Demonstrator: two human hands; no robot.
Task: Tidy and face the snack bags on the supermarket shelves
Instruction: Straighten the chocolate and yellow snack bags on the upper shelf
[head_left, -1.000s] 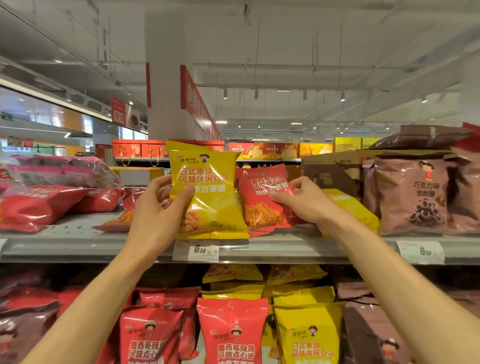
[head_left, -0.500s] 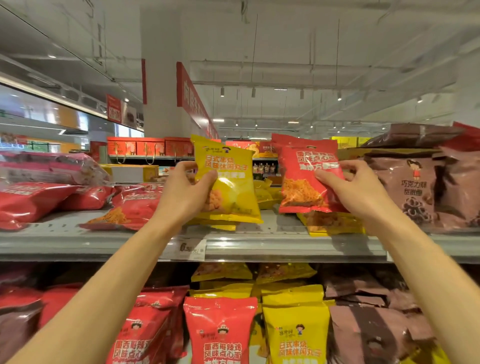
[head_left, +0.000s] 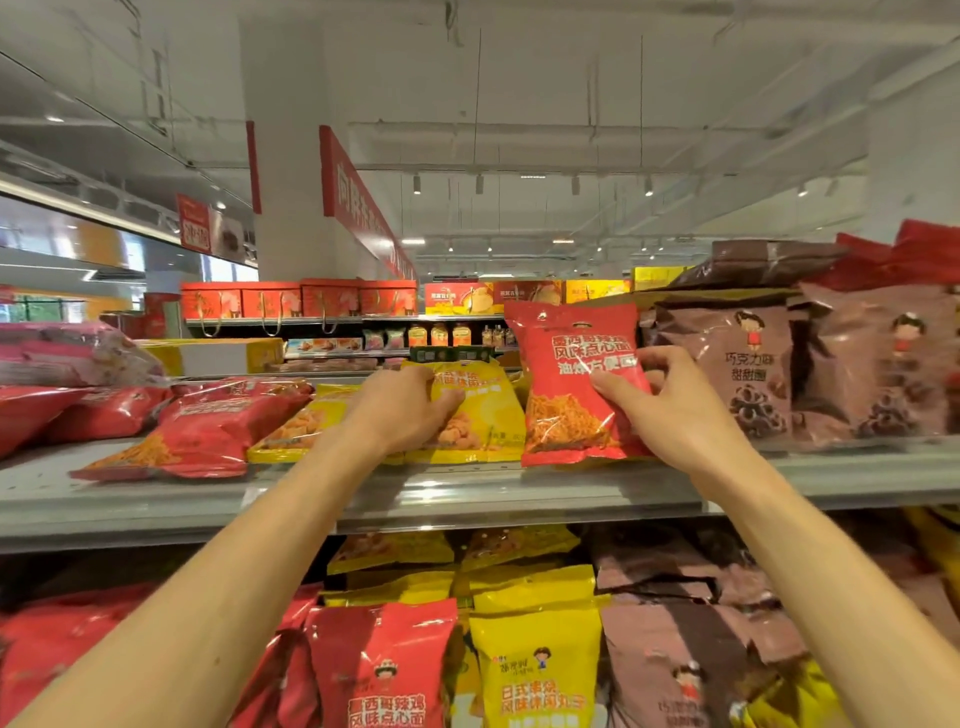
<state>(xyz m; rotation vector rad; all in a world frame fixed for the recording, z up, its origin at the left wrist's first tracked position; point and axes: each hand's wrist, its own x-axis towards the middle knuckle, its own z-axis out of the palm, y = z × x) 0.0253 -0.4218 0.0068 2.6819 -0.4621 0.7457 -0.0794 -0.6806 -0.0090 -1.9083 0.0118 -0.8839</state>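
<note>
Right hand (head_left: 675, 410) pinches the red bag (head_left: 574, 384) upright at the shelf (head_left: 467, 499) front, beside brown bags (head_left: 753, 369). Left hand (head_left: 410, 410) presses, fingers curled, on the yellow bag (head_left: 483, 410) lying tilted. Both bags look light, crinkly, slippery, with crushable contents; best held by the side edges.

Both arms stretched toward twelve o'clock; left hand (head_left: 402, 410) palm-down, fingers curled over something, right hand (head_left: 670, 410) at one o'clock, pinching with thumb.
</note>
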